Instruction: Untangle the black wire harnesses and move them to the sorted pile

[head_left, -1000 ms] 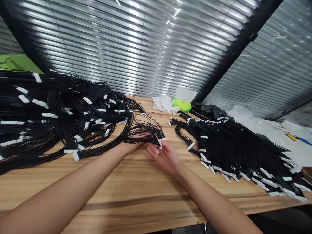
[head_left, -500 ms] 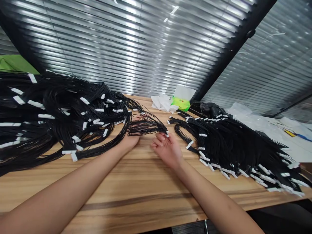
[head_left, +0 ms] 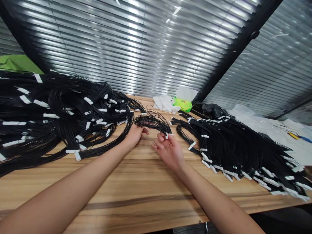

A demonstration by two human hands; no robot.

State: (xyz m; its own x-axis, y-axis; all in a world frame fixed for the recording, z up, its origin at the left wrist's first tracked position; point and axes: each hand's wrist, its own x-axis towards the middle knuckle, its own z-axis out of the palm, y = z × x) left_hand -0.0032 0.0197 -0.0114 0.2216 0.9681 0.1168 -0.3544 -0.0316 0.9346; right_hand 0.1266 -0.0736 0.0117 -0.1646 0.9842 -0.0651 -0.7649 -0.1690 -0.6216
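From here I've got a cable pile [head_left: 60,94] on the left of the table [head_left: 136,185] and a second heap [head_left: 239,146] over on the right. One cable bundle [head_left: 151,123] sits between them, right end in the right hand [head_left: 170,151], left hand [head_left: 134,136] by its left end. Far side, loose tissues [head_left: 163,103] lie just left of a tissue pack [head_left: 182,104], blinds [head_left: 109,42] behind.
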